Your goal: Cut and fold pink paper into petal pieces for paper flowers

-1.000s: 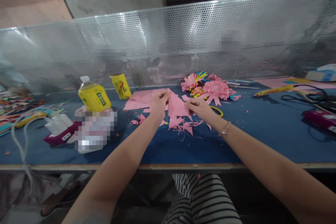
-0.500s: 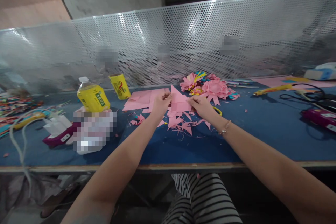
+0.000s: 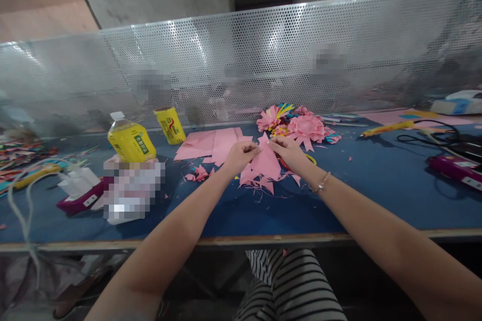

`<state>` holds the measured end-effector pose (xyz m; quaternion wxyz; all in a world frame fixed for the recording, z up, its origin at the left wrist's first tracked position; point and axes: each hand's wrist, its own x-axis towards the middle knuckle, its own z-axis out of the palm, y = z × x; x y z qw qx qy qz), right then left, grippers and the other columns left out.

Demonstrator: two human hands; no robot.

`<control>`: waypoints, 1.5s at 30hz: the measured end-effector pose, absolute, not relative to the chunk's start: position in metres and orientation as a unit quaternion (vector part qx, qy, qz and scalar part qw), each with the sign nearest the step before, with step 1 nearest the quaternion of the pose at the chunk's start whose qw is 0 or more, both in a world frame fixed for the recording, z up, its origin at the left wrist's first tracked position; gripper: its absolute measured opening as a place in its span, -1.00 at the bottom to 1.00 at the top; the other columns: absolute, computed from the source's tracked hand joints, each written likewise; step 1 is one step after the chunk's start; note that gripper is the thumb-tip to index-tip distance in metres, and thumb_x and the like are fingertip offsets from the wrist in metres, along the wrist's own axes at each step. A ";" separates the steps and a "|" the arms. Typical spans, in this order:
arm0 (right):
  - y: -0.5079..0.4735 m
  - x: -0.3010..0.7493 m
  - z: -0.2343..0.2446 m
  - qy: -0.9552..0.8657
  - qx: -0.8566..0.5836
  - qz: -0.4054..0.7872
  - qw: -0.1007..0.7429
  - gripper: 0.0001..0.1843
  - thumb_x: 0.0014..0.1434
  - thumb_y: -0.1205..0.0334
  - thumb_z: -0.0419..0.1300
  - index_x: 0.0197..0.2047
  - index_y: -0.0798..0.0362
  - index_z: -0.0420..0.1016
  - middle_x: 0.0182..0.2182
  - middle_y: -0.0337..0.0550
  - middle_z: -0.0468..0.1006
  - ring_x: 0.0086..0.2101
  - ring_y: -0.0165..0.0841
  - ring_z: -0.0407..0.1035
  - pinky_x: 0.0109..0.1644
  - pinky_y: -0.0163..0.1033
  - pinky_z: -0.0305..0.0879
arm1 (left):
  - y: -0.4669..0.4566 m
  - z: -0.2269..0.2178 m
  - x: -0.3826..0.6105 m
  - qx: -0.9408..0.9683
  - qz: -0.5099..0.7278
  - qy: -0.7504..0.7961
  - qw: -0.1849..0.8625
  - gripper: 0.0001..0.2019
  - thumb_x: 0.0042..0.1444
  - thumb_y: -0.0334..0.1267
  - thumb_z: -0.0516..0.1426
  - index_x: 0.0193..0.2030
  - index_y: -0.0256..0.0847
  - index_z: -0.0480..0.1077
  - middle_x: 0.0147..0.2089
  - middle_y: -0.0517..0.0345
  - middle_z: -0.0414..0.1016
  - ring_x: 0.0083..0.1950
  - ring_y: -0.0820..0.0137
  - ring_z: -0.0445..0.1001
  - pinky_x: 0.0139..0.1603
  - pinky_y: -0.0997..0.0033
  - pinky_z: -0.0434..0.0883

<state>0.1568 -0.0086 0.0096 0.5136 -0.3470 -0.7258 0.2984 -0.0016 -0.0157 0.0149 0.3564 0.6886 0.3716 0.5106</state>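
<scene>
Between my two hands a folded piece of pink paper (image 3: 265,160) is held up, its pointed tip at the top and its wide part hanging down. My left hand (image 3: 241,154) pinches its left edge with thumb and fingers. On the opposite edge my right hand (image 3: 289,151) pinches it too. Beneath lie pink paper scraps (image 3: 258,184) and thin strips. Scissors with a yellow and red handle seem to lie partly hidden behind my right hand. Just beyond my left hand rest flat pink paper sheets (image 3: 214,143).
Pink paper flowers (image 3: 307,128) stand behind my right hand. To the left are a yellow-labelled bottle (image 3: 131,140), a yellow can (image 3: 170,125) and a purple power strip (image 3: 81,203). A yellow glue gun (image 3: 387,129) with cables lies right. A perforated metal screen (image 3: 211,70) closes the back.
The pink paper has been turned, from a triangle above a flat edge to a point-up shape widening downward. My hands have moved slightly closer together, the left one shifting right.
</scene>
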 end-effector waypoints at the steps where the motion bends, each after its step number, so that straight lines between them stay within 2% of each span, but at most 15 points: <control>1: -0.008 0.157 0.009 -0.723 -0.347 0.299 0.517 -0.79 0.00 0.11 0.04 -0.52 0.08 0.24 -0.63 -0.33 0.14 -0.59 -0.52 0.02 -0.53 -0.36 -0.03 | -0.017 0.015 0.000 0.694 0.500 0.365 0.368 -0.88 -0.18 -0.24 0.15 -0.57 -0.26 0.35 -0.65 0.25 0.25 -0.62 0.58 0.18 -0.58 0.54 0.15; 7: -0.009 0.159 0.011 -0.712 -0.359 0.304 0.522 -0.83 -0.05 0.20 0.08 -0.57 0.08 0.23 -0.65 -0.33 0.16 -0.59 -0.53 0.03 -0.51 -0.35 0.00 | -0.027 0.021 0.001 0.703 0.458 0.373 0.397 -0.86 -0.18 -0.27 0.15 -0.63 -0.26 0.30 -0.71 0.27 0.20 -0.67 0.59 0.16 -0.64 0.55 0.11; 11: -0.012 0.158 0.013 -0.737 -0.355 0.281 0.501 -0.85 -0.06 0.21 0.08 -0.57 0.10 0.26 -0.62 -0.31 0.21 -0.55 -0.51 0.09 -0.45 -0.34 0.04 | -0.027 0.022 0.001 0.686 0.457 0.392 0.408 -0.86 -0.18 -0.27 0.15 -0.61 -0.25 0.30 -0.70 0.26 0.23 -0.65 0.57 0.23 -0.61 0.55 0.20; 16: -0.014 0.156 0.013 -0.788 -0.352 0.243 0.442 -0.80 -0.05 0.17 0.08 -0.60 0.09 0.26 -0.64 -0.30 0.20 -0.55 -0.50 0.08 -0.47 -0.35 0.02 | -0.021 0.018 0.002 0.706 0.507 0.379 0.318 -0.89 -0.11 -0.24 0.08 -0.51 -0.24 0.34 -0.59 0.22 0.31 -0.58 0.53 0.30 -0.52 0.51 0.28; 21: -0.016 0.154 0.014 -0.777 -0.354 0.260 0.450 -0.81 -0.04 0.16 0.07 -0.57 0.09 0.28 -0.62 -0.30 0.22 -0.55 -0.51 0.08 -0.47 -0.35 0.03 | -0.022 0.019 0.002 0.710 0.545 0.374 0.241 -0.89 -0.09 -0.29 0.04 -0.53 -0.23 0.34 -0.57 0.22 0.30 -0.51 0.52 0.28 -0.47 0.54 0.25; 26: -0.014 0.157 0.014 -0.769 -0.357 0.295 0.441 -0.78 -0.06 0.16 0.08 -0.62 0.09 0.24 -0.67 -0.32 0.21 -0.61 -0.53 0.10 -0.52 -0.36 0.05 | -0.020 0.027 -0.011 0.634 0.637 0.383 0.214 -0.90 -0.07 -0.28 0.06 -0.52 -0.21 0.35 -0.62 0.24 0.25 -0.56 0.54 0.21 -0.52 0.55 0.17; 29: -0.014 0.158 0.012 -0.762 -0.363 0.307 0.440 -0.78 -0.05 0.15 0.08 -0.60 0.08 0.22 -0.71 -0.33 0.24 -0.66 -0.53 0.15 -0.55 -0.37 0.09 | -0.016 0.030 -0.019 0.579 0.681 0.369 0.254 -0.92 -0.08 -0.26 0.10 -0.51 -0.20 0.34 -0.61 0.25 0.24 -0.59 0.58 0.16 -0.57 0.57 0.13; 32: -0.016 0.159 0.012 -0.761 -0.393 0.242 0.455 -0.83 -0.03 0.18 0.06 -0.56 0.08 0.26 -0.73 -0.33 0.27 -0.69 -0.52 0.18 -0.58 -0.37 0.10 | -0.014 0.028 -0.018 0.565 0.670 0.362 0.317 -0.89 -0.06 -0.20 0.09 -0.44 -0.19 0.32 -0.55 0.25 0.28 -0.63 0.61 0.16 -0.60 0.57 0.14; 36: -0.018 0.161 0.014 -0.737 -0.429 0.183 0.489 -0.84 -0.01 0.20 0.04 -0.45 0.08 0.37 -0.70 -0.29 0.34 -0.70 -0.50 0.22 -0.57 -0.35 0.15 | -0.014 0.023 -0.008 0.522 0.663 0.332 0.421 -0.82 -0.03 -0.13 0.05 -0.40 -0.19 0.24 -0.42 0.21 0.32 -0.59 0.60 0.30 -0.53 0.52 0.27; 41: -0.015 0.160 0.015 -0.705 -0.412 0.248 0.522 -0.79 -0.04 0.20 0.08 -0.35 0.10 0.45 -0.51 -0.15 0.50 -0.50 -0.41 0.37 -0.39 -0.28 0.29 | -0.019 0.019 0.005 0.439 0.676 0.274 0.524 -0.79 -0.09 -0.19 0.13 -0.41 -0.21 0.17 -0.34 0.18 0.33 -0.37 0.49 0.42 -0.29 0.39 0.37; 45: -0.014 0.159 0.013 -0.712 -0.407 0.229 0.525 -0.83 -0.07 0.23 0.11 -0.41 0.08 0.48 -0.46 -0.15 0.52 -0.41 -0.38 0.38 -0.30 -0.24 0.29 | -0.023 0.020 0.009 0.420 0.657 0.259 0.569 -0.84 -0.09 -0.23 0.13 -0.42 -0.24 0.22 -0.39 0.16 0.35 -0.37 0.48 0.42 -0.25 0.35 0.38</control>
